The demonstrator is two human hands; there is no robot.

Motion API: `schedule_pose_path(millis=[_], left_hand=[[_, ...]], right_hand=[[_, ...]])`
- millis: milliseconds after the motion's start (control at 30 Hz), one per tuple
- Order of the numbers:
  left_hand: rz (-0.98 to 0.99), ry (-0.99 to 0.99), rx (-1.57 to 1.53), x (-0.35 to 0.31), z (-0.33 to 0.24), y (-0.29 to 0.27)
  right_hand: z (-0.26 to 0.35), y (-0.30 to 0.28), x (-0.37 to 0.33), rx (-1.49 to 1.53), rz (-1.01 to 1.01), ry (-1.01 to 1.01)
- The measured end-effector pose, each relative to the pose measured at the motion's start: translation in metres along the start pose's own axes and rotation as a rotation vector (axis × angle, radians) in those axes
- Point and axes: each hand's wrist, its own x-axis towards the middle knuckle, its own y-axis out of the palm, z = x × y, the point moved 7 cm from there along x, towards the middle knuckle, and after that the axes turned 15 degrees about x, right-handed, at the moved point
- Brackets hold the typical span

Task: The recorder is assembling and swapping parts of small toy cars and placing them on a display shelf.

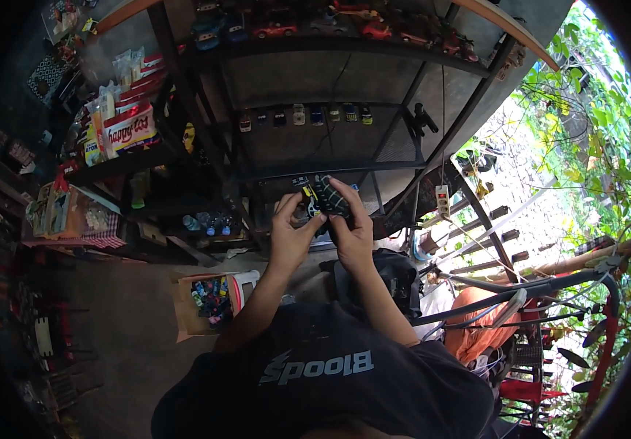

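Observation:
In front of the dark metal shelf, my two hands are close together at chest height. My left hand is closed on a small toy car with yellow, white and black on it; the fingers cover part of it. Bunched in my right hand is a dark cloth with thin pale checked lines. The cloth lies against the right side of the toy car. Both thumbs meet near the lower end of the car.
Small toy cars stand in a row on the middle shelf, larger ones above. An open cardboard box of toys sits on the floor at left. Snack packets fill a left rack. A white power strip hangs at right.

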Motion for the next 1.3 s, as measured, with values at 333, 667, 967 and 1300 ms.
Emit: schedule_pose_path(millis=[333,667,967,1300], left_hand=[[0.066,-0.093,-0.632,0.015,0.016,-0.039],[0.148,-0.111,-0.642,0.026,0.023,-0.039],[0.147,-0.096,-0.594,0.038,0.015,-0.022],[0.091,-0.105,-0.589,0.051,-0.001,0.024]], right_hand=[[-0.037,0.023,-0.012,-0.031,-0.124,0.132],[-0.034,0.029,-0.004,0.048,-0.182,0.201],[-0.017,0.016,0.009,-0.115,-0.106,0.050],[0.008,-0.017,0.022,-0.258,-0.040,-0.171]])
